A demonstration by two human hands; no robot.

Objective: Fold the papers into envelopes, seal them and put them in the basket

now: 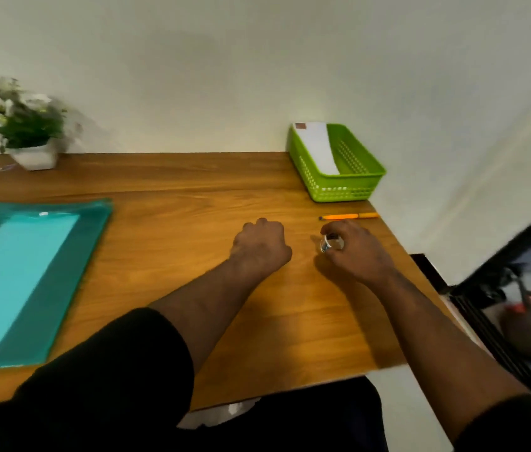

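Green basket (353,187) sits far right on the worktop (192,203), a white envelope (318,146) inside. Right hand (353,252) clamps something small, shiny and blurry. Left hand (262,244) is a closed fist. Blue papers (12,282) lie left.

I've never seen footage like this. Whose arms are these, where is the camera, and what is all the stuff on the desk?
There is no machine here: a person wears a camera on the head, looking forward and down, so you see their own two arms. The left hand is a closed fist resting on the wooden table and seems empty. The right hand has its grip around a small clear roll, probably tape. Beyond it lies an orange pen. At the far right sits a green basket with one white envelope already inside. On the left is a teal folder with light blue paper on it, and a potted plant stands in the far corner.
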